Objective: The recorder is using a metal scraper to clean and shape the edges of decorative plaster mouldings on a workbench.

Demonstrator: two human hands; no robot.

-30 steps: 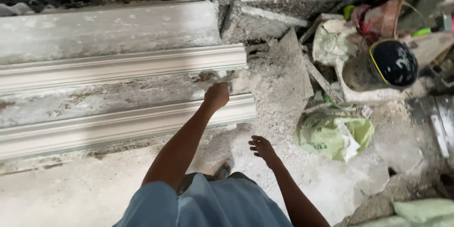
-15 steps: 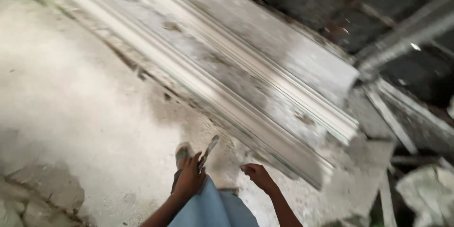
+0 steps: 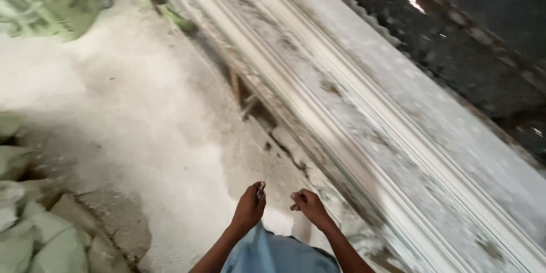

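Note:
My left hand [image 3: 249,210] is closed around a thin, blade-like tool [image 3: 265,176] whose tip points up and away from me. My right hand [image 3: 308,205] is beside it, fingers curled, pinching something small that I cannot make out. Both hands hover in front of my blue garment, over a white dusty floor. Just to the right runs a long white plaster moulding [image 3: 341,114] lying diagonally on a bench, about a hand's width from my right hand.
Green-white sacks [image 3: 51,0] lie at the top left. Broken plaster chunks [image 3: 34,233] pile at the bottom left. A wooden support [image 3: 236,88] shows under the bench. Dark corrugated sheeting [image 3: 455,34] fills the top right.
The view has swung further left along the moulding. My hands have come closer together, and the tool in the left hand now points upward.

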